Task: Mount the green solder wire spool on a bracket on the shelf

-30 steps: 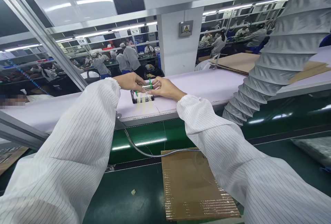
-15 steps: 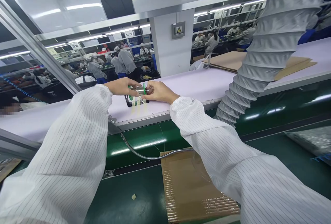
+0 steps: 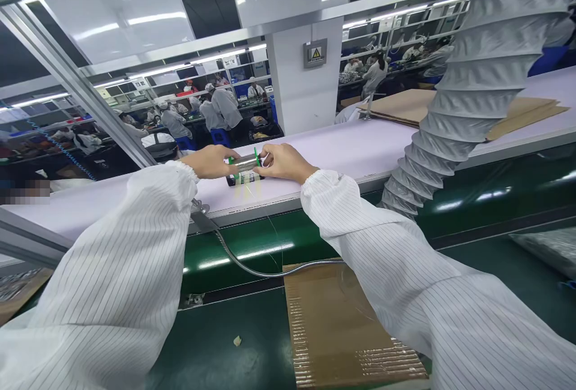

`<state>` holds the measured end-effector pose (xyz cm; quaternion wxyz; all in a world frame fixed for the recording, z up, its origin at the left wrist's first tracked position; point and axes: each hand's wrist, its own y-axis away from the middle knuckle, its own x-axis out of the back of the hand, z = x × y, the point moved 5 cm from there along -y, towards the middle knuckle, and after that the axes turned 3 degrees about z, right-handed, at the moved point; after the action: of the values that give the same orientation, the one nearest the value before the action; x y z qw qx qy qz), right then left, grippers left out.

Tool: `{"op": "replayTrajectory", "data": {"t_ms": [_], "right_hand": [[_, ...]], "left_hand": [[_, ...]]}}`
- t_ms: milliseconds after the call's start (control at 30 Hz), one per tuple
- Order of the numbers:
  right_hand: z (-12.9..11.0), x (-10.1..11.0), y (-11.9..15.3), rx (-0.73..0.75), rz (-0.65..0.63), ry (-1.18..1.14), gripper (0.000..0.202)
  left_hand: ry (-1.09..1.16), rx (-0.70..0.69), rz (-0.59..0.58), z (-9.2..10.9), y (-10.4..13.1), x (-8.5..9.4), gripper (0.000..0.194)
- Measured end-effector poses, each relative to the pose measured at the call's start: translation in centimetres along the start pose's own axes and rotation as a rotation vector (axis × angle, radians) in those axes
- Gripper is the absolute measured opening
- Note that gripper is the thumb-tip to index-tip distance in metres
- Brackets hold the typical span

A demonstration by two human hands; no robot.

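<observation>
Between my hands is a spool of solder wire, with silvery wire wound between green end flanges. My left hand is closed on its left end, and my right hand grips the right end by the green flange. The spool lies roughly level, just above a dark stand on the white shelf. Part of the stand is hidden behind the spool and fingers. A thin strand of wire hangs from there down over the shelf's front edge.
A flexible metal tube curves below the shelf. Cardboard lies on the green bench near a small pale scrap. At right hangs a grey ribbed duct, by stacked cardboard sheets. Co-workers sit and stand behind.
The spool shows more between my hands now, its wound middle uncovered as my left fingers sit further toward its left end. The whole view has shifted slightly.
</observation>
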<state>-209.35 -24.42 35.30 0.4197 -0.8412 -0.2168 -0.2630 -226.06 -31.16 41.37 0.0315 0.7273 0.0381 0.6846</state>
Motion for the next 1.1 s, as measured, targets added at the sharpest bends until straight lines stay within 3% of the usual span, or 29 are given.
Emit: {"op": "replayTrajectory", "data": {"t_ms": [133,367,567,667,800,967,1100], "right_hand": [[-0.3,0.2,0.4,0.025,-0.018,0.126,0.04],[-0.9,0.4,0.8,0.028,-0.001,0.213,0.036],[-1.2,0.3,0.8,0.067,-0.019,0.3,0.035],[-1.3,0.3,0.8,0.052,-0.015,0.282,0.034],[-1.3,0.3,0.7,0.016,-0.009,0.261,0.035],[-1.2,0.3,0.8,-0.015,-0.009,0.219,0.038],[-0.6,0.4,1.5,-0.105,-0.022,0.12,0.049]], "left_hand": [[-0.087,-0.007,0.013,1.0,0.1,-0.2,0.067],[-0.241,0.003,0.027,2.4,1.2,-0.6,0.048],[-0.427,-0.064,0.109,3.5,1.8,-1.5,0.058],[-0.372,-0.127,0.157,4.8,1.8,-1.4,0.06],[-0.365,-0.12,0.146,5.8,1.7,-1.0,0.037],[-0.413,-0.105,0.194,5.7,1.5,-1.3,0.039],[-0.488,-0.177,0.231,5.8,1.5,-1.8,0.039]]}}
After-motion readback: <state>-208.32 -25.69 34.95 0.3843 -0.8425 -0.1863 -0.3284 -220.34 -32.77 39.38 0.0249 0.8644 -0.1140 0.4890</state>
